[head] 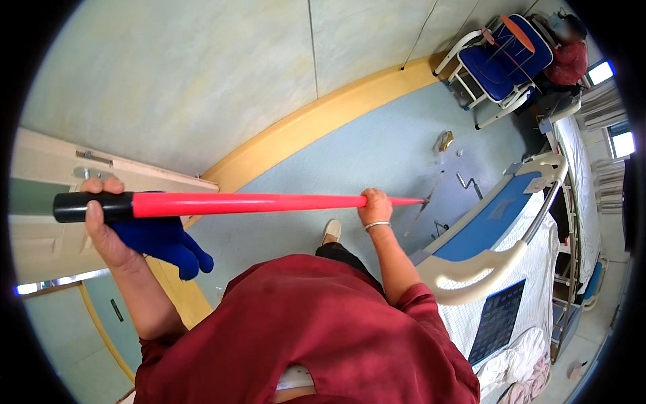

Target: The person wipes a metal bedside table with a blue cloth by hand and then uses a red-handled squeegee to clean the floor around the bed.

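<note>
My left hand (105,237) grips the black end cap (93,207) of a long red pole (242,203). Beneath that end hangs a blue item (161,242) that looks like a glove; how it is held is hidden. Farther along the shaft, my right hand (378,209), with a silver bracelet on its wrist, is closed around the pole. At the far end, a thin flat bar (433,194) lies crosswise at floor level, seen nearly edge-on. Past it, a brownish-gold crumpled wrapper (445,141) and a small white scrap (459,152) lie on the blue floor.
To the right stands a hospital bed with a blue-panelled end board (484,217); its crank handle (469,186) juts over the floor. A dark film sheet (497,320) lies on the bedding. A blue chair (487,73) and a person (568,60) are at far right. A door (45,202) is at left.
</note>
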Motion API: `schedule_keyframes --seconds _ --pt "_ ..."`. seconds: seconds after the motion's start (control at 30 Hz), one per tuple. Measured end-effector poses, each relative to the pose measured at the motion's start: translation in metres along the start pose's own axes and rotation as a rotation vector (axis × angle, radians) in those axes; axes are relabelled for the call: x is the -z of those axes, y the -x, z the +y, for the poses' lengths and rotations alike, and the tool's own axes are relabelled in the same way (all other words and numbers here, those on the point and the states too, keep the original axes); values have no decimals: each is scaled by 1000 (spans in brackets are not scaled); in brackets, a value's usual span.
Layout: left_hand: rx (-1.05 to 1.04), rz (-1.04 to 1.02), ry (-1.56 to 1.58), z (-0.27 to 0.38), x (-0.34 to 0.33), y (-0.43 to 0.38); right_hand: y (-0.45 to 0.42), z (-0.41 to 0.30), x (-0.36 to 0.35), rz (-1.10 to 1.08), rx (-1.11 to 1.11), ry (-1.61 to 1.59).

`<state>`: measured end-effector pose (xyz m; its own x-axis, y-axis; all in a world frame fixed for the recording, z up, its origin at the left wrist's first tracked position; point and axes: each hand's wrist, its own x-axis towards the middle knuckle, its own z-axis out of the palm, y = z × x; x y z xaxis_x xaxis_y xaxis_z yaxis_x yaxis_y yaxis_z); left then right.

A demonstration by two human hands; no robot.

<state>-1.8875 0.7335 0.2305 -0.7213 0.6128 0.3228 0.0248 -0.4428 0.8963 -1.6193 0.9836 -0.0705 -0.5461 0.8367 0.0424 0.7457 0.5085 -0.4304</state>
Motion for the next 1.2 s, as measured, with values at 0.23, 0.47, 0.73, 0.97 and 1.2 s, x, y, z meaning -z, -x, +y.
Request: schedule_keyframes --seconds 0.23,0.47,0.73,0.97,1.2 --pt "233 -362 -86 -97 -112 -36 -95 120 37 306 -389 -4" --pt "96 -763 -238 -196 -207 -63 -144 150 31 439 -651 -433" --pt "-278 -1181 -117 -222 -261 -144 -210 183 47 680 -1084 -1445" --pt "-292 -1060 -183 -203 -255 -223 -273 164 47 431 -1365 -1807" --pt "-444 -855 -266 -152 -206 -295 -327 104 -9 229 -1377 -1932"
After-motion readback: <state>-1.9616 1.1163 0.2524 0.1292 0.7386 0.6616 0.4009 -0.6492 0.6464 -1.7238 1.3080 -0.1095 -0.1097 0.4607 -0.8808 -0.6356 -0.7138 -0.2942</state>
